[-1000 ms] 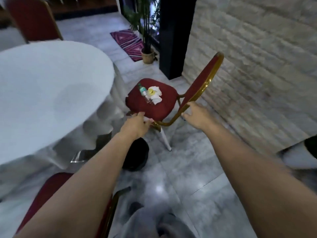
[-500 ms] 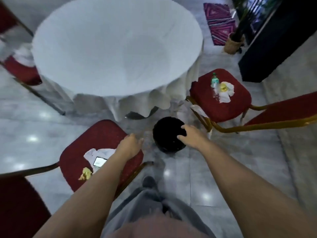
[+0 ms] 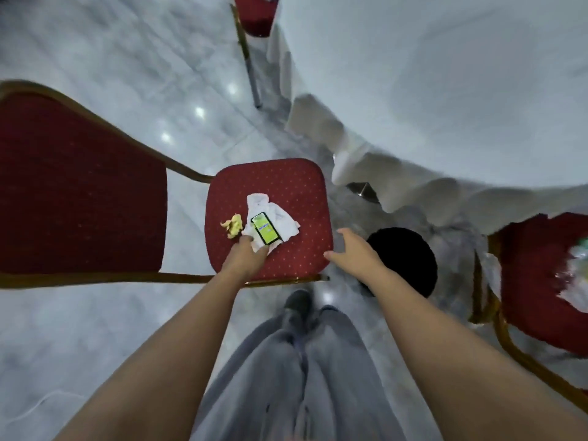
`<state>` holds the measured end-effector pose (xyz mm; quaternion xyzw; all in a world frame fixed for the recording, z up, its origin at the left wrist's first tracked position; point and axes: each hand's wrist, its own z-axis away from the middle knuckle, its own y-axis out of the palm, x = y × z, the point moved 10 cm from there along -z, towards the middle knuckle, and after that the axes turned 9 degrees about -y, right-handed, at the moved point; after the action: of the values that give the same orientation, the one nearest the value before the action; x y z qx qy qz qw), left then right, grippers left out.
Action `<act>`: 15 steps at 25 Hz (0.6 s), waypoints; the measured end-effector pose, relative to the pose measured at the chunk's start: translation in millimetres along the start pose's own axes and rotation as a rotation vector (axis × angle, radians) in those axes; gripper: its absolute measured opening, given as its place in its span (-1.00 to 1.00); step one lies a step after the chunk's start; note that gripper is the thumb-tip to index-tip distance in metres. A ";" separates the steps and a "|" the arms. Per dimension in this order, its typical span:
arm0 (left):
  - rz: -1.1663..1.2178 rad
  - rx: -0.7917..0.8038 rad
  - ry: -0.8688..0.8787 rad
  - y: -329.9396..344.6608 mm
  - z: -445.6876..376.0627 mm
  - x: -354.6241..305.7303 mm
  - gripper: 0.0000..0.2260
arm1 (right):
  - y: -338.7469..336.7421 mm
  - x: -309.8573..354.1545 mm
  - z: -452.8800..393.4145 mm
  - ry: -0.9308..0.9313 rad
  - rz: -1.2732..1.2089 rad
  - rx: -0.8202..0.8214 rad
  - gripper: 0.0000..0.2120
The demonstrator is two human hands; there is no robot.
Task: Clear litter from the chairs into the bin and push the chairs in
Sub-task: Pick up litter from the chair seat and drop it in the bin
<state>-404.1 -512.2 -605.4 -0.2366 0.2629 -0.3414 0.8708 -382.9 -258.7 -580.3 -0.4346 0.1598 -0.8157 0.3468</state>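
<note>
on the red chair seat (image 3: 286, 186) lies the litter: a crumpled white napkin (image 3: 283, 218), a phone (image 3: 266, 228) with a lit green screen lying flat on top of it, and a small yellow scrap (image 3: 233, 225) just beside the napkin's left edge. the left hand (image 3: 246, 254) rests on the seat at the near corner of the napkin, fingertips touching the paper; whether its grip is already closed on the napkin i cannot tell, since the fingers are hidden under the back of the hand. the right hand (image 3: 351, 249) hovers over the seat's right front corner, its grip wide, fingers spread and holding nothing. the chair's red back (image 3: 79, 186) with its gold frame stands to the left, so the seat faces the round table (image 3: 461, 90) draped in a white cloth, with a gap between them. the black bin (image 3: 410, 262) sits on the grey marble floor (image 3: 95, 313) just right of the seat, partly behind the right forearm. a second red chair (image 3: 541, 281) at the right edge carries blurred white litter (image 3: 576, 278). a third chair (image 3: 254, 14) shows at the top, tucked against the cloth. grey trousers (image 3: 296, 377) and a shoe (image 3: 297, 302) fill the bottom centre.
</note>
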 end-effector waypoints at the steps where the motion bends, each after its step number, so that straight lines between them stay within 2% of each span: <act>1: 0.058 -0.003 -0.053 -2.2 -5.5 13.9 -0.49 | 8.2 8.1 -13.2 -0.017 0.009 0.018 -0.36; 6: 0.267 0.008 -0.205 -4.2 -46.4 61.8 -0.38 | 58.7 33.1 -71.9 -0.037 0.022 0.086 -0.29; 12: 0.376 0.011 -0.282 3.8 -112.7 93.1 -0.37 | 102.5 38.8 -144.8 -0.015 0.000 0.063 -0.31; 15: 0.384 -0.031 -0.262 5.3 -147.6 93.5 -0.36 | 118.6 32.2 -179.3 0.001 0.067 0.040 -0.24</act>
<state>-434.2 -610.3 -746.9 -0.2377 0.1928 -0.1315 0.9429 -491.6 -372.6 -730.1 -0.4217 0.1581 -0.8069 0.3823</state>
